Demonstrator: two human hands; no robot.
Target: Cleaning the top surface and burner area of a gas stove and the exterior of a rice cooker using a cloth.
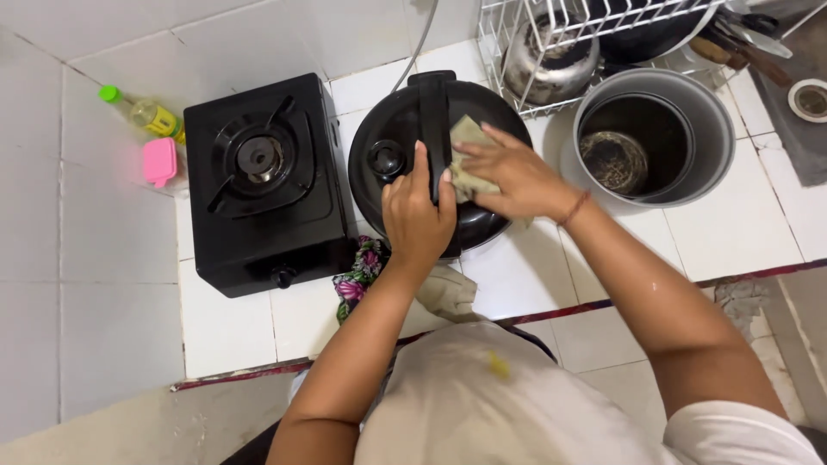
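Left hand: the left hand [418, 215] is curled closed over the black handle bar [433, 120] of the cooker lid [396, 138], fingers wrapped down around it.
Right hand: the right hand [508, 176] lies flat, fingers spread, pressing a folded olive cloth [469, 142] onto the lid just right of the handle.
Cooker: black and round, it stands on the white tiled counter [517, 267], between the stove and the pot.
Under the wrists: a floral rag [357, 275] and a beige cloth [448, 293], possibly an apron corner.
Left: a black single-burner gas stove [263, 181], with a pink box [160, 161] and a yellow oil bottle [146, 112] beyond.
Right: a grey inner pot [655, 138]; behind it a white wire dish rack [586, 34].
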